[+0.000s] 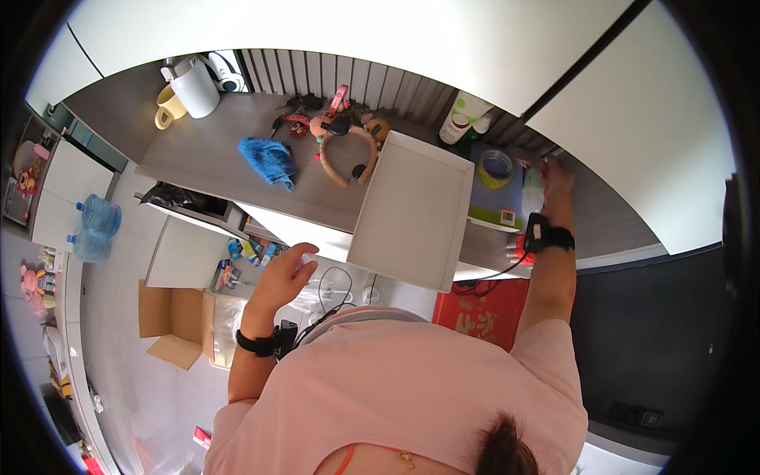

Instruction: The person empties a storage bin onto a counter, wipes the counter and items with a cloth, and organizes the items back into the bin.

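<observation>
My left hand (287, 277) hangs in front of the counter with thumb and forefinger apart; something small and clear shows between them, and whether it is held cannot be told. My right hand (556, 178) reaches to the back right of the counter, beside a pale green and white bottle (533, 191); its fingertips are blurred. Left of that bottle, a roll of yellow tape (495, 168) lies on a blue and green box (490, 205). A shallow white tray (415, 208) juts over the counter's front edge. Farther left are a fuzzy headband (347, 155) and a blue cloth (268, 160).
A white tube (460, 122) and a dark green pump bottle (477, 130) stand behind the tray. At the counter's left end are a white jug (195, 89) and a yellow mug (170, 107). Below, a drawer (196, 208) is pulled out, and an open cardboard box (178, 317) sits on the floor.
</observation>
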Available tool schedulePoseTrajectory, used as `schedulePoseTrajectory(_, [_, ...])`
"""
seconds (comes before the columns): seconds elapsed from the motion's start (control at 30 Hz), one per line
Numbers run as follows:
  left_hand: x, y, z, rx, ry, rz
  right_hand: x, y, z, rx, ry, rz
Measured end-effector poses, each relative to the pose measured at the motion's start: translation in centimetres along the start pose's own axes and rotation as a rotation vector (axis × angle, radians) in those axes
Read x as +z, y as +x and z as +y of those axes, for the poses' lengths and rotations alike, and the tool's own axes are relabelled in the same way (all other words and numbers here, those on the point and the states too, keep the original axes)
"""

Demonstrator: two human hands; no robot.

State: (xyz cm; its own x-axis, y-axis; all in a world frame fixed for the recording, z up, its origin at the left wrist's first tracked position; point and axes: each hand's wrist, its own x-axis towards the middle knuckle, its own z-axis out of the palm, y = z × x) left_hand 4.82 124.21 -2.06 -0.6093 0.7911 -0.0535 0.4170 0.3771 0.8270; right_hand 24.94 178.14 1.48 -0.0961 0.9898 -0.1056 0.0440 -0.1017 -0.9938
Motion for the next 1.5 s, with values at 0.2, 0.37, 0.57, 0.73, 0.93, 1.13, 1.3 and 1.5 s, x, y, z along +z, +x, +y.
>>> schedulePoseTrajectory(0.2, [0.1, 0.1, -0.1, 0.003, -0.075, 0.051, 1.7, -12.0, 1.7, -0.488, -0.178, -0.644])
schedulePoseTrajectory(0.37, [0.5, 2.1, 0.0, 0.166, -0.563, -0.091, 5.6, -27.6, 3.3, -0.449, -0.296, -1.278])
schedulePoseTrajectory(0.57, [1.8, 2.4, 2.9, 0.182, -0.959, -0.278, 9.0, -35.3, 4.7, -0.092, -0.083, -1.267])
schedulePoseTrajectory(0.73, [1.7, 0.8, 1.4, 0.169, -0.858, -0.319, 9.1, -35.2, 6.7, 0.147, -0.031, -1.273])
schedulePoseTrajectory(0.93, [0.3, -1.4, 0.7, -0.012, -0.778, -0.125, 8.9, -37.7, 7.5, 0.132, 0.076, -1.267])
schedulePoseTrajectory(1.13, [-0.5, -3.1, -0.9, -0.057, -0.771, 0.034, 9.5, -39.4, 6.4, 0.262, 0.073, -1.222])
schedulePoseTrajectory(1.3, [-1.6, -4.5, -1.6, -0.07, -0.786, -0.002, 8.8, -40.8, 7.9, 0.298, 0.067, -1.211])
schedulePoseTrajectory(1.5, [-1.6, -5.0, -1.8, -0.044, -0.592, 0.142, 8.9, -43.1, 8.6, 0.202, 0.048, -1.159])
